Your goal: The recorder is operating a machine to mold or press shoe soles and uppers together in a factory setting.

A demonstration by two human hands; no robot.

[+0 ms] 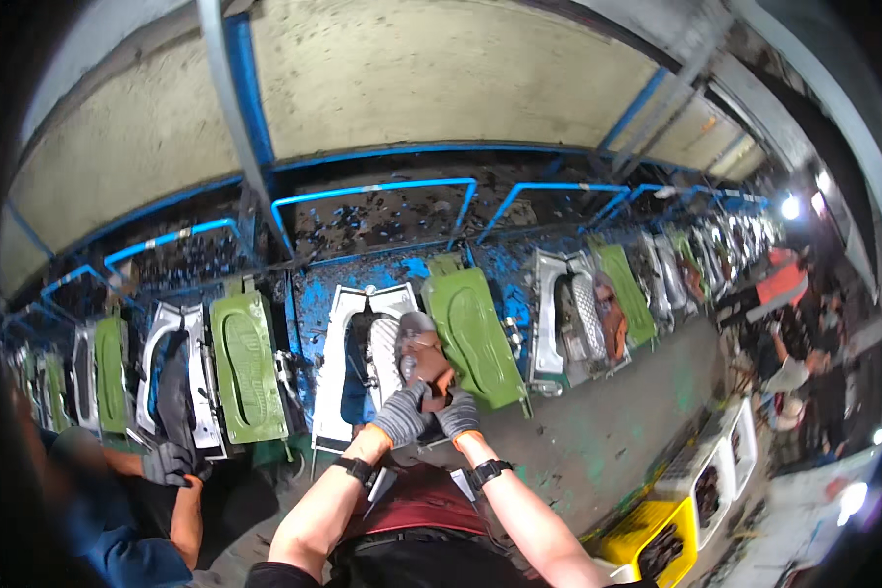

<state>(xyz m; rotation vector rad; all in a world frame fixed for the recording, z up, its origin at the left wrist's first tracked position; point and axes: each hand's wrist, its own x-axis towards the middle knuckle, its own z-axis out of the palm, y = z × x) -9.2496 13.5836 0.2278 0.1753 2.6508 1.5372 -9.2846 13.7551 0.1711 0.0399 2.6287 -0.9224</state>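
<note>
My left hand (402, 416) and my right hand (458, 416), both in grey striped gloves with orange cuffs, come together at the near end of a brown shoe upper (423, 365). The fingers of both are closed on its edge, where an orange patch shows. This upper sits at an opened shoe mould, beside a pale, textured sole-shaped part (384, 348). To its left stands the mould's silvery metal frame (331, 392); to its right, a green mould plate (475, 338) with a sole-shaped relief. What my fingertips pinch exactly is hidden.
More opened moulds with green plates (245, 367) line the row both ways. Close on my left, a co-worker's gloved hands (171, 464) work at another mould. A yellow crate (684, 519) and white crates (744, 441) stand at lower right. Blue rails (377, 186) run behind the moulds.
</note>
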